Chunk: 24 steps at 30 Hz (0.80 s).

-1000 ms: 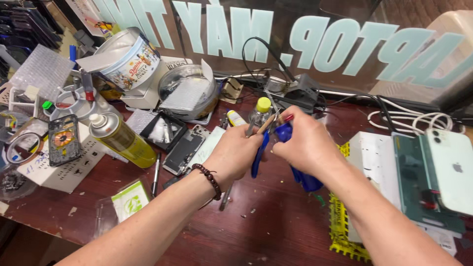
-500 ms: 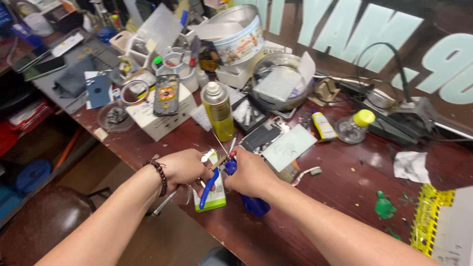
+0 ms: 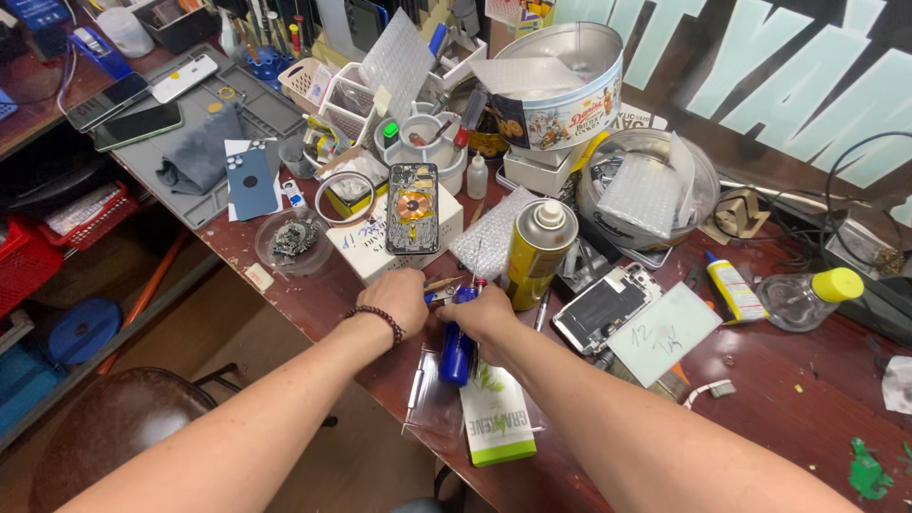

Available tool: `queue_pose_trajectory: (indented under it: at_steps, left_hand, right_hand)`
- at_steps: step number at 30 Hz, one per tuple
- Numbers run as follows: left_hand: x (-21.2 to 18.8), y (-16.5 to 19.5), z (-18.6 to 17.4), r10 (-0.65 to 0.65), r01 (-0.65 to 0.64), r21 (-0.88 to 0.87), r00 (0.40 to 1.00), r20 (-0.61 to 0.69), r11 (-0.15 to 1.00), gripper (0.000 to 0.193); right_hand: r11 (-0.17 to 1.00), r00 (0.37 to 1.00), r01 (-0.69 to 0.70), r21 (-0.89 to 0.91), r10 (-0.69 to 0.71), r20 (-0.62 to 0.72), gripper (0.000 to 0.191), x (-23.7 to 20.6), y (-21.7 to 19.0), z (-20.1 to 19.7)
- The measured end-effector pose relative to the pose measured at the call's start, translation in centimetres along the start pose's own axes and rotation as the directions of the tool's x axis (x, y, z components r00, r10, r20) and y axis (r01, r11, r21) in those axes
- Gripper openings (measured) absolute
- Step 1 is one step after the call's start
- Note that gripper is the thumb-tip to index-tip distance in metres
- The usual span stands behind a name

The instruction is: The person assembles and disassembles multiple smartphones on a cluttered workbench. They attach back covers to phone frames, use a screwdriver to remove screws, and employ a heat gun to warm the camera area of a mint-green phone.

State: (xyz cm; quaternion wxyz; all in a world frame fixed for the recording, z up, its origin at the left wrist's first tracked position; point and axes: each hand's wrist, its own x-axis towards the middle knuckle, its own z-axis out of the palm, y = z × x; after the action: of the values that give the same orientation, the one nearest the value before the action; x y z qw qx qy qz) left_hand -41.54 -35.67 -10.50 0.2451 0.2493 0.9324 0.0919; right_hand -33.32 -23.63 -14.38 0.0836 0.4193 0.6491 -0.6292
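Bright, even overhead light, soft shadows, sharp centre, slight wide-angle stretch toward the edges.

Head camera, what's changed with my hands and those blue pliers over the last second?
Both hands, left hand and right hand, swung with the blue-handled pliers from the desk's right side to its front edge, by the yellow spray can. Unchanged: both hands stay together at the tool, beaded bracelet still on the left wrist.
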Motion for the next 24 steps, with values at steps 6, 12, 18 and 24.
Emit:
queue_pose_trajectory:
  at_steps: [6,12,18,24]
  left_hand:
    - [-1.0,0.5,1.7,0.102,-0.115,-0.131,0.989,-0.105,0.985,0.027]
    - [-0.8,-0.1,2.8,0.141,-0.185,-0.212,0.968,-0.207,0.960,0.023]
    - [-1.0,1.1,1.6,-0.030,0.346,-0.718,0.910,0.414,0.605,0.014]
    - [-4.3,5.4,1.7,0.106,0.481,-0.756,0.810,0.577,0.444,0.026]
  right_hand:
    - [0.985,0.991,-0.069,0.160,0.087,-0.106,0.078,1.5,-0.4,0.0]
    - [0.985,0.981,0.058,-0.161,-0.087,-0.176,0.071,0.2,-0.9,-1.0]
    - [0.806,0.920,0.347,-0.479,-0.391,0.010,0.035,-3.8,1.1,-2.3]
    - [0.982,0.986,0.161,-0.097,-0.156,0.064,0.032,-7.8,3.4,-6.8]
